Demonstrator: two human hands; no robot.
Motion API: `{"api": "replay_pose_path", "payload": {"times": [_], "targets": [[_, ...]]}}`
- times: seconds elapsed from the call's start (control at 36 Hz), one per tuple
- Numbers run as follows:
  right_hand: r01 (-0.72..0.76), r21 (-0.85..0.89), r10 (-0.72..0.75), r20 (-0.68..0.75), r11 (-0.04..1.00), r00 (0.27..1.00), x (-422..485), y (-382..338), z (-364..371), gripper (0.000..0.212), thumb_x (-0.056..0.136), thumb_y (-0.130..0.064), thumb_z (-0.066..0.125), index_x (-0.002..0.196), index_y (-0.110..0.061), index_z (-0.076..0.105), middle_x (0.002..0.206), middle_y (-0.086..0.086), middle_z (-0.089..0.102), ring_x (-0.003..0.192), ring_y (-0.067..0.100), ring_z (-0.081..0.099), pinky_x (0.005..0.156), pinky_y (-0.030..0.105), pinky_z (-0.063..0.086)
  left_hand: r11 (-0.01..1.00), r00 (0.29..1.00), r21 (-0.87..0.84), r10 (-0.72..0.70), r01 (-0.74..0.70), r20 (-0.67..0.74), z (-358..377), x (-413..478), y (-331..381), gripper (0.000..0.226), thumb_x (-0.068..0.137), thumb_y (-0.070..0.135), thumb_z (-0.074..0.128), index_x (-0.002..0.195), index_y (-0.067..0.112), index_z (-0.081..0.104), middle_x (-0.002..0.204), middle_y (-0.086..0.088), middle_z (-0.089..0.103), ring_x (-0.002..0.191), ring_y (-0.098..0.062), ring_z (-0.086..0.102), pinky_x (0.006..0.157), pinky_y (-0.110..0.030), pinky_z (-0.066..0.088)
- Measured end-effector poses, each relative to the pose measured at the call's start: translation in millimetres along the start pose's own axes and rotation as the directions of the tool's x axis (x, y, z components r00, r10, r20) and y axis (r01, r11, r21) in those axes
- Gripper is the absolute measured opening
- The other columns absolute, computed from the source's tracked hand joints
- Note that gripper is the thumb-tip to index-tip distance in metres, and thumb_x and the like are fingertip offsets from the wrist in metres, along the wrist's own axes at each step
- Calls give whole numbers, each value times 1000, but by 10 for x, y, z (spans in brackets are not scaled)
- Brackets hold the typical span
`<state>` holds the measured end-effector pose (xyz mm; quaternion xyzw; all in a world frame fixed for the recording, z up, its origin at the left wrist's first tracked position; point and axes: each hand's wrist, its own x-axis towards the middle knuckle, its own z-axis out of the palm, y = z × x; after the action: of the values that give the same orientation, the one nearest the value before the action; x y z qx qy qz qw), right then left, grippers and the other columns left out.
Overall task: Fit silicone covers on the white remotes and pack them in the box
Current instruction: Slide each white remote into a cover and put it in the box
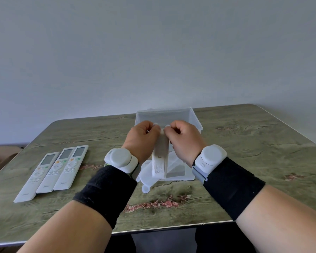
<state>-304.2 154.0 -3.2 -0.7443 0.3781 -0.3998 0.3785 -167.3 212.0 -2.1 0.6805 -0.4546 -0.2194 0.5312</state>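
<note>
A white remote (pixel 160 162) stands almost upright on the table, its back facing me. My left hand (pixel 141 138) and my right hand (pixel 183 139) both pinch its top end, where a translucent silicone cover wraps it. Behind the hands sits a clear plastic box (pixel 193 116), open on top. Several loose silicone covers (pixel 147 178) lie under and beside the remote's lower end. Three bare white remotes (pixel 52 172) lie side by side at the left, screens pointing away from me.
The green wood-pattern table (pixel 254 143) ends at a metal front edge near me and at a plain wall behind. A cardboard box (pixel 0 161) stands off the table's left edge. Both my wrists carry white devices and black bands.
</note>
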Motion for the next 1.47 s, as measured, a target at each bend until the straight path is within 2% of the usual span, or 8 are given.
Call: {"api": "replay_pose_path", "payload": {"times": [0.17,0.31,0.47,0.64,0.97,1.14,1.28,1.47], "targets": [[-32,-107,28,-35,994,999,66,82,42,29,98,-27,50,69,-22,47,64,-9,49,60,10,44,55,28,33,1000,1000,28,10,-11,17,142,89,-67,34,97,37,58,64,26,57,48,18,47,45,-3,40,55,-26,41],[-70,-52,66,-75,996,995,72,99,11,30,97,-30,53,70,-17,53,63,-3,54,63,22,52,62,36,43,991,997,-126,-22,31,76,151,58,-136,33,83,58,62,74,27,68,76,-3,70,79,-26,71,85,-53,62],[-136,67,143,-99,988,985,108,162,-17,26,93,-31,58,78,-11,64,68,3,63,77,33,65,76,51,57,964,968,-248,-32,96,249,213,24,-294,21,92,38,71,106,22,71,93,3,80,93,-20,77,85,-45,62],[-112,52,112,0,992,994,138,259,-52,20,91,-40,67,85,-21,72,64,-14,64,60,6,57,69,32,52,998,960,-63,5,14,281,226,51,-360,13,93,38,73,100,28,76,89,13,80,81,-2,74,68,-15,56],[-75,-134,68,-55,988,996,153,296,-24,21,99,-33,56,80,-24,58,76,-13,59,72,8,54,64,25,37,997,942,79,-9,-19,335,200,74,-437,14,93,48,69,88,36,69,67,23,68,57,6,58,52,-10,45],[-112,-73,110,-40,991,993,178,262,-95,30,99,-37,53,88,-12,65,78,1,67,74,22,60,71,33,46,996,958,65,-70,54,277,137,49,-537,12,93,46,71,95,34,72,78,22,74,69,5,67,69,-21,51],[-78,-139,94,109,987,990,125,229,-125,35,101,-37,52,89,-8,69,88,13,72,80,30,65,74,42,52,988,964,-87,-99,124,246,122,41,-524,18,93,43,72,103,28,75,93,6,79,90,-16,75,86,-38,61],[-44,-252,68,88,967,994,92,209,-83,39,104,-35,47,77,-10,62,73,6,65,74,27,60,70,37,46,965,933,-199,-96,174,347,158,21,-389,20,101,29,64,113,13,66,98,-1,80,92,-26,79,80,-49,64]]}}
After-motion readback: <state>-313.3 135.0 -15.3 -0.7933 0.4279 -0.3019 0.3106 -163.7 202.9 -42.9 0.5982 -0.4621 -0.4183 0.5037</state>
